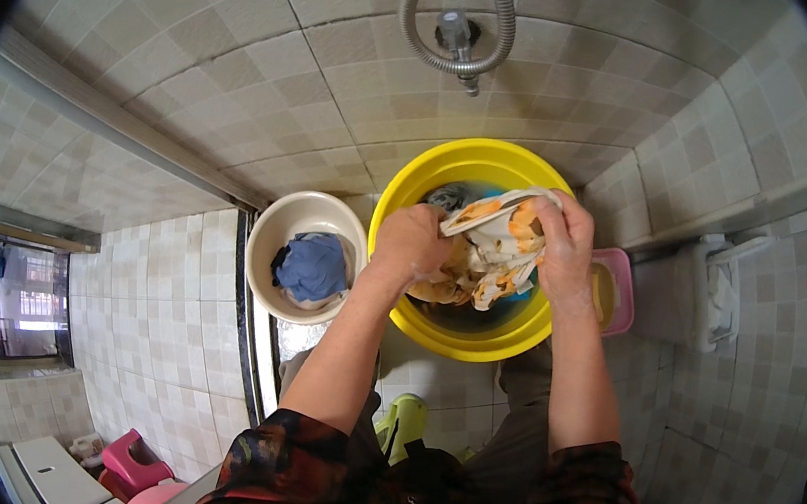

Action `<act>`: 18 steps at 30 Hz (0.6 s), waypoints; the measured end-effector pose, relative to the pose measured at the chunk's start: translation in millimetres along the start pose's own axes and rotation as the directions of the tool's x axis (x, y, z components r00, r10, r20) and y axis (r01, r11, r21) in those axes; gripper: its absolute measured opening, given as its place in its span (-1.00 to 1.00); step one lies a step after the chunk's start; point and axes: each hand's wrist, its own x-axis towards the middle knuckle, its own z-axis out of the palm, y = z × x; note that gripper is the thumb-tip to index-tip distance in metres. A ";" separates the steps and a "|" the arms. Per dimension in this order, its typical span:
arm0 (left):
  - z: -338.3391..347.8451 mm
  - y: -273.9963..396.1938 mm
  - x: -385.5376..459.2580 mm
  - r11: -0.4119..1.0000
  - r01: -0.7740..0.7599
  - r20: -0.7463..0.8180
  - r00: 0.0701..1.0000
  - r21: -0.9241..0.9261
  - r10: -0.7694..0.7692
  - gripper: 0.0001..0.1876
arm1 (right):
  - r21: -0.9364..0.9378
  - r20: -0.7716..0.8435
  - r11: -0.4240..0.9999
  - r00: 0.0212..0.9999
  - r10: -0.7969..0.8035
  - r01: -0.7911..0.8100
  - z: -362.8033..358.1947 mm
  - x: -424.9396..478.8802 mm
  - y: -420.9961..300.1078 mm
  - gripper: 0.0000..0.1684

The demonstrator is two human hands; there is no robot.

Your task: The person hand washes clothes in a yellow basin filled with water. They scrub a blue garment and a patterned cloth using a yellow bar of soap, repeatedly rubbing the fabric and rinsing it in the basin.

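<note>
Both my hands grip a wet-looking cream cloth point(487, 247) with an orange and brown print, held stretched between them over a large yellow plastic tub point(467, 347). My left hand point(412, 245) is closed around one part of its edge. On the other side, my right hand point(563, 241) pinches the upper edge between thumb and fingers. The lower folds of the cloth hang down into the tub. Dark water shows under it, with a grey cloth point(448, 195) at the back and a bit of blue fabric partly hidden.
A cream basin point(257, 272) holding blue cloth point(312, 267) stands left of the tub, by a door track. At right sit a pink container point(623, 279) and a grey bin point(671, 285). A tap point(463, 44) with a looped metal hose point(407, 3) is on the tiled wall ahead.
</note>
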 end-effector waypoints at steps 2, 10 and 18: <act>10.6 -12.3 7.6 0.943 -0.066 -0.001 0.998 -0.325 0.069 -0.74 | 0.045 -0.056 0.998 0.998 -0.033 0.036 -4.1 0.3 -2.7 -0.77; -11.4 8.0 -4.0 0.033 0.311 0.312 0.950 -0.950 0.014 -0.64 | -0.303 -0.087 0.953 0.996 -0.017 -0.011 -13.8 8.9 -8.4 -0.75; -19.0 5.2 -8.0 -0.197 0.399 0.384 0.917 -0.895 0.113 -0.57 | -0.761 0.102 0.642 0.959 0.263 -0.096 -24.5 5.9 4.9 -0.60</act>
